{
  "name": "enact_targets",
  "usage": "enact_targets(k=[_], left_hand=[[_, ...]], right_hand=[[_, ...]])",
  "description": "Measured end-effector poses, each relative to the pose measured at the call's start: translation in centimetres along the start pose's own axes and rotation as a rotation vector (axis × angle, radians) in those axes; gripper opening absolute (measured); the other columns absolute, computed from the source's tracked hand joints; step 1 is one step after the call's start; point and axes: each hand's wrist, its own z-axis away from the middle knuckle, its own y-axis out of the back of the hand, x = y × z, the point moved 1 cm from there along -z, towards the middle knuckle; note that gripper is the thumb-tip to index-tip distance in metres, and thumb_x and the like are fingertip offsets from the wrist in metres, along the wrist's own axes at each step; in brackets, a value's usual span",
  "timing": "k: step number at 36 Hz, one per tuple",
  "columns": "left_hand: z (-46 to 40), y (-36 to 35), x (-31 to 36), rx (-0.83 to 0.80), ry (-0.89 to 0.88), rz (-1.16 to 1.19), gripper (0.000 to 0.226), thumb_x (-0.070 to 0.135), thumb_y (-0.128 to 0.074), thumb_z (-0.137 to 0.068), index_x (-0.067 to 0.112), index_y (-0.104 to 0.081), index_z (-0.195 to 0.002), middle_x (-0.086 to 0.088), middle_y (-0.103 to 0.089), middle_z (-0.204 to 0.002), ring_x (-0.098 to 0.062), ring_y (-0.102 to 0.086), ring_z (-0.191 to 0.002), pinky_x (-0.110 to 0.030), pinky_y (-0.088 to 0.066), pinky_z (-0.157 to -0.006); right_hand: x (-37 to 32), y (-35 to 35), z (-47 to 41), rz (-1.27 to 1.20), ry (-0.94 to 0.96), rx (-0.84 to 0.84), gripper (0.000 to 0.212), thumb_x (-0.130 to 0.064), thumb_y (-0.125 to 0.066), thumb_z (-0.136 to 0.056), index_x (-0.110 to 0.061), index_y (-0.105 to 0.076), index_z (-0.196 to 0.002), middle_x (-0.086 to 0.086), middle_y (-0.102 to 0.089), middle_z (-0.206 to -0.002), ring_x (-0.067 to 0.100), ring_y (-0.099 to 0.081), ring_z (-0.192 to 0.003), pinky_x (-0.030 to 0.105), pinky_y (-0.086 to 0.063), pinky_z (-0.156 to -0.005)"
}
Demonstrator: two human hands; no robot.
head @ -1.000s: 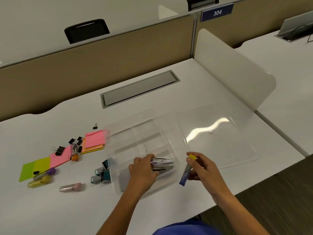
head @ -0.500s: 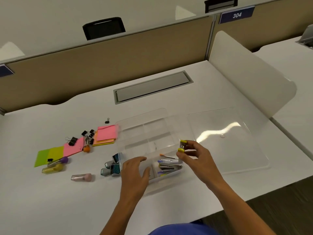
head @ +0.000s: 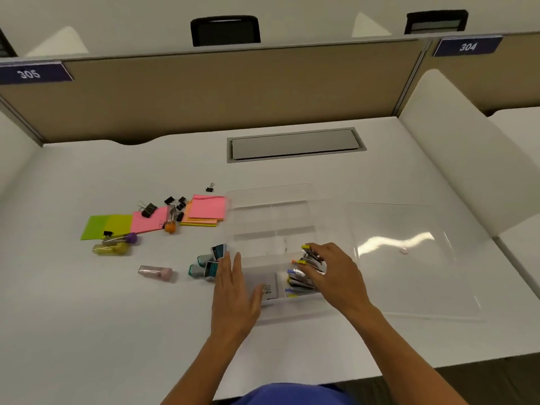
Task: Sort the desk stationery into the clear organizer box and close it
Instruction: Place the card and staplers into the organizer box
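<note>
**Hands at the open organizer box**

Head view: a white tabletop (head: 87,331) fills the frame. At centre sits the clear organizer box (head: 271,217), open, with its clear lid (head: 409,258) lying flat just to the right of it. The right hand (head: 336,276) reaches into the box's lower-right compartment, fingers curled round a small item with a yellow cap (head: 306,247); it looks like a lead refill case, though it is too small and blurred to be sure. Beneath that hand, several similar slim cases (head: 299,280) lie in the same compartment. The left hand (head: 233,290) is released, fingers straight and together, resting flat at the box's lower-left corner and holding nothing.

Left of the box, just above the left fingertips, a cluster of teal-and-grey staple boxes (head: 209,263) lies on the tabletop. Further left are a pink-capped tube (head: 155,272), a purple-capped tube (head: 121,238) and a yellow one (head: 111,249). In the middle left of the frame, green, pink and orange sticky notes (head: 204,210) are spread out, with black binder clips (head: 149,209) scattered over and around them and an orange-capped tube (head: 170,220) between the pads.

At upper centre a grey cable hatch (head: 295,144) is set into the tabletop.
</note>
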Motion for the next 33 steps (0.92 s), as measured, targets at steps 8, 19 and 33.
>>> enact_targets(k=[8, 19, 33], left_hand=[[1.4, -0.4, -0.5, 0.014, -0.005, 0.003, 0.084, 0.041, -0.052, -0.095, 0.021, 0.003, -0.155, 0.0, 0.012, -0.163, -0.016, 0.009, -0.15, -0.032, -0.006, -0.121], [1.6, -0.1, -0.8, 0.004, -0.025, 0.143, 0.09, 0.043, -0.054, -0.094, 0.033, 0.016, -0.15, 0.009, 0.017, -0.161, -0.01, 0.012, -0.149, -0.034, -0.009, -0.122], [0.2, 3.8, -6.3, 0.101, 0.088, 0.351, 0.079, 0.042, -0.058, -0.09, 0.028, -0.014, -0.154, 0.005, -0.018, -0.161, -0.012, -0.016, -0.148, -0.033, -0.024, -0.116]], right_hand=[[-0.1, -1.2, 0.3, 0.339, -0.043, -0.102, 0.047, -0.055, -0.056, -0.093, -0.042, -0.049, -0.138, -0.013, -0.056, -0.12, 0.011, -0.06, -0.102, 0.021, -0.042, -0.067], [-1.2, -2.6, 0.9, 0.504, -0.042, -0.129, 0.042, -0.04, -0.061, -0.094, -0.037, -0.051, -0.135, -0.011, -0.06, -0.122, 0.013, -0.059, -0.104, 0.025, -0.051, -0.07], [-2.3, -3.1, 0.2, 0.485, -0.115, -0.119, 0.017, -0.037, -0.064, -0.092, -0.037, -0.06, -0.108, -0.015, -0.061, -0.105, 0.009, -0.058, -0.087, 0.023, -0.043, -0.06]])
